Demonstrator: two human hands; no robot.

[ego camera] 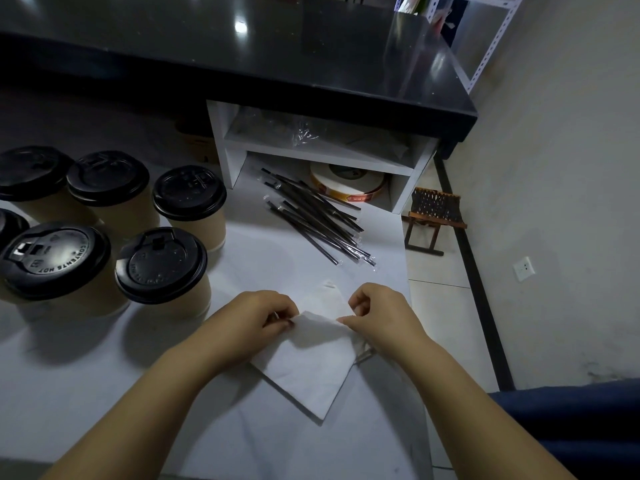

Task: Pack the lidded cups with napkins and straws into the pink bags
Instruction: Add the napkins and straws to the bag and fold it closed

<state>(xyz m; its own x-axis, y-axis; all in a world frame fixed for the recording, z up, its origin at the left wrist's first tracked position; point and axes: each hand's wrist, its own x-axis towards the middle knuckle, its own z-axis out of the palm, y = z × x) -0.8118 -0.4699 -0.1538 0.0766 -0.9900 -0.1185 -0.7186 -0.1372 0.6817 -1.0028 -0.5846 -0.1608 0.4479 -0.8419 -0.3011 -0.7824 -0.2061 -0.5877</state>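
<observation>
A white napkin [313,358] lies on the white table [86,393] in front of me, on top of other napkins. My left hand [258,315] pinches its far left corner and my right hand [377,311] pinches its far right edge, lifting that edge slightly. Several brown paper cups with black lids [162,268] stand at the left. A pile of wrapped black straws [318,216] lies beyond the napkin. No pink bag is in view.
A white shelf unit [325,154] stands at the back under a black counter [242,57], with a round tape roll [348,185] inside. The table's right edge drops to a tiled floor with a small wooden stool [433,216].
</observation>
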